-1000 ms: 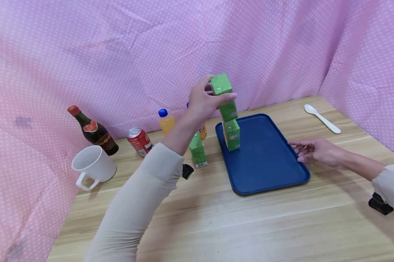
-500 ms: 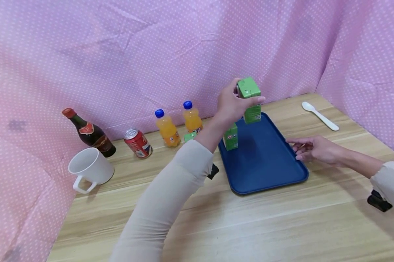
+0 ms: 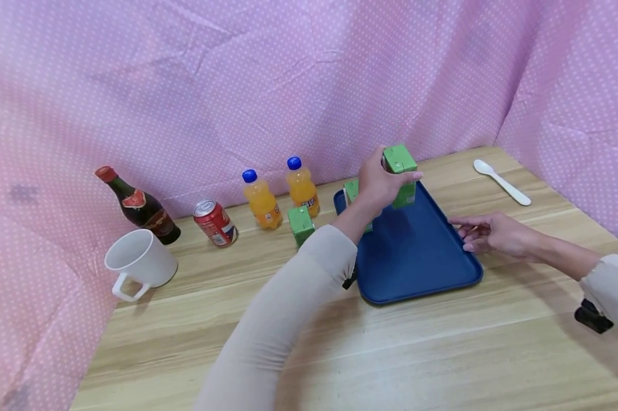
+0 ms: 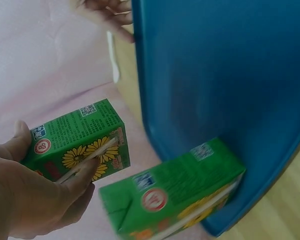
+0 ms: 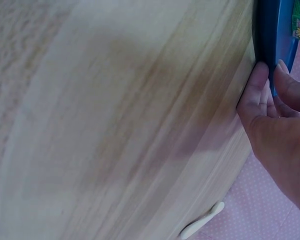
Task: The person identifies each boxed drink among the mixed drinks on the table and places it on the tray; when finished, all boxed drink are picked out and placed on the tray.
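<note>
My left hand (image 3: 380, 181) grips a green drink carton (image 3: 404, 197) near its top, thumb on one side and fingers on the other. The carton hangs above the far end of the dark blue tray (image 3: 417, 262). In the left wrist view, yellow flowers and a straw show on its side. A second green carton (image 4: 175, 192) stands on the tray near its left edge, partly behind my left wrist in the head view. My right hand (image 3: 499, 237) holds the tray's right rim, its thumb and index fingertips right at the edge in the right wrist view (image 5: 282, 117).
Left of the tray stands another green carton (image 3: 300, 224), with two orange soda bottles (image 3: 263, 202) behind it. Farther left are a red can (image 3: 216, 224), a dark bottle (image 3: 147, 210) and a white mug (image 3: 143, 260). A white spoon (image 3: 504, 182) lies at the back right. Pink cloth (image 3: 288, 85) hangs behind.
My left hand has carried its carton rightward from above the standing carton, then lowered it toward the tray's far end. My right hand has stayed at the rim.
</note>
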The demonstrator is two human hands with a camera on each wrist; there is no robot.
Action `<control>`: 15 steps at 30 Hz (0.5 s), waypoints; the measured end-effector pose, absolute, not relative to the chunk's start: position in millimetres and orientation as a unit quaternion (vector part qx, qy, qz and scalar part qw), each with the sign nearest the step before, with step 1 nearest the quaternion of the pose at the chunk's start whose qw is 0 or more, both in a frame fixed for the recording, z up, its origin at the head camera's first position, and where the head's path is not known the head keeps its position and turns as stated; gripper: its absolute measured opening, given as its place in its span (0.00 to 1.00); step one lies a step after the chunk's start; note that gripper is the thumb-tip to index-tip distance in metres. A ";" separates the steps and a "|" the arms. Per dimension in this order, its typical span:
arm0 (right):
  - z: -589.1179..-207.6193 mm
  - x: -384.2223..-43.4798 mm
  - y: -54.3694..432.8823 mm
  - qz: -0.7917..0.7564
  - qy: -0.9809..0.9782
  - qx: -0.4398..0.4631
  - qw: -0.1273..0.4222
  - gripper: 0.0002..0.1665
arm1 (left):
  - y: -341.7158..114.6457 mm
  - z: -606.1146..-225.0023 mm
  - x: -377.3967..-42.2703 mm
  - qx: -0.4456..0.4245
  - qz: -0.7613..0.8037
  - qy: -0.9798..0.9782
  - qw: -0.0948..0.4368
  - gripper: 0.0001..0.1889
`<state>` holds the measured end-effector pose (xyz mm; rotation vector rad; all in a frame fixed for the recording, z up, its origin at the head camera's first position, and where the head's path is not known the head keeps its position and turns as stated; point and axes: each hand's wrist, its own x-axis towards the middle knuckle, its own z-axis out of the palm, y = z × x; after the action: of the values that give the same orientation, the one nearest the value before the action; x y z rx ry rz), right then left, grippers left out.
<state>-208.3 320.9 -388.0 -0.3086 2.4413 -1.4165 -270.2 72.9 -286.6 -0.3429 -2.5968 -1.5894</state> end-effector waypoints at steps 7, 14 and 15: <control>-387.5 -206.7 321.7 -0.489 0.853 -0.107 0.147 0.40 | 86.7 -308.9 -271.5 -0.100 -0.521 -0.847 0.038 0.28; -388.1 -207.7 321.8 -0.481 0.858 -0.117 0.140 0.40 | 92.0 -327.7 -268.8 -0.065 -0.493 -0.868 0.008 0.34; -388.6 -208.2 321.5 -0.478 0.859 -0.119 0.137 0.40 | 92.0 -330.1 -268.6 -0.062 -0.488 -0.871 0.002 0.35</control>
<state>-208.2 321.5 -388.6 -0.3445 2.4867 -1.3842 -268.6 92.0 -330.1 -0.1948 -2.7325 -1.5300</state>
